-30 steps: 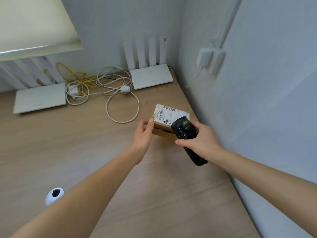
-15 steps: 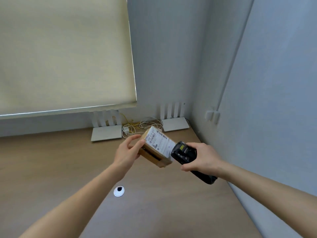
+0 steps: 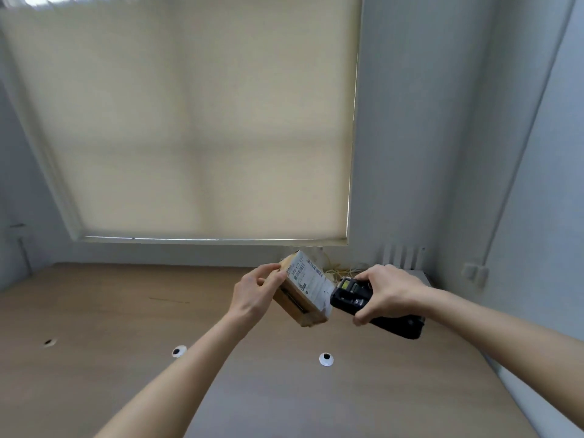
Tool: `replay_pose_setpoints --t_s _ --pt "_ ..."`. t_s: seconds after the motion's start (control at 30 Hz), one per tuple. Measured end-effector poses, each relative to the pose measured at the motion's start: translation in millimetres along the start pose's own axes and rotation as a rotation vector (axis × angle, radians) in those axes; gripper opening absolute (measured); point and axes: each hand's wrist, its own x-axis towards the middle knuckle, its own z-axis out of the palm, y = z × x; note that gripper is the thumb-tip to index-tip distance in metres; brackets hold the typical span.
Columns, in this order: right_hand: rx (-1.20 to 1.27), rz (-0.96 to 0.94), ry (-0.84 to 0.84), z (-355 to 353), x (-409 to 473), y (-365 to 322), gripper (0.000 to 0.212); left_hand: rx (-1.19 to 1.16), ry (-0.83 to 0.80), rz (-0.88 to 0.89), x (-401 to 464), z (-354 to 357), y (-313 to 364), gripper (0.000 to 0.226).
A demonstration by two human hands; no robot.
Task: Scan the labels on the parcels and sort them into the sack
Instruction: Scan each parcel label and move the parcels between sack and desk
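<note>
- The left hand [image 3: 256, 292] is gripping the parcel [image 3: 305, 290], now raised off the desk [image 3: 94, 311] and tilted
- The right hand [image 3: 384, 292] is clasping the scanner [image 3: 357, 295], aiming beside the parcel's label [image 3: 311, 278] (scan likely underway; sack unseen)

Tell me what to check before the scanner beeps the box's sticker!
1. Left hand grips the cardboard parcel: ok.
2. Right hand grips the black scanner: ok.
3. White label is turned up toward the scanner: ok.
4. Scanner's front end is close to the label: ok.
5. Fingers clear of the barcode: ok.
6. Sack ready for sorting: cannot tell, none in view.
</note>
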Motion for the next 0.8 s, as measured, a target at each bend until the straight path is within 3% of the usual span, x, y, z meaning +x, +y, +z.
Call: replay_pose_setpoints --t_s 0.27,0.8 --pt "-0.077 -0.074 0.021 -25.1 -20.5 -58.5 0.048 0.04 0.103 -0.01 -24.8 -53.9 13.4 0.043" --pt "-0.17 -0.144 0.078 -35.5 -21.8 -74.9 0.046 0.027 0.195 -0.026 -40.3 -72.5 18.2 0.039"
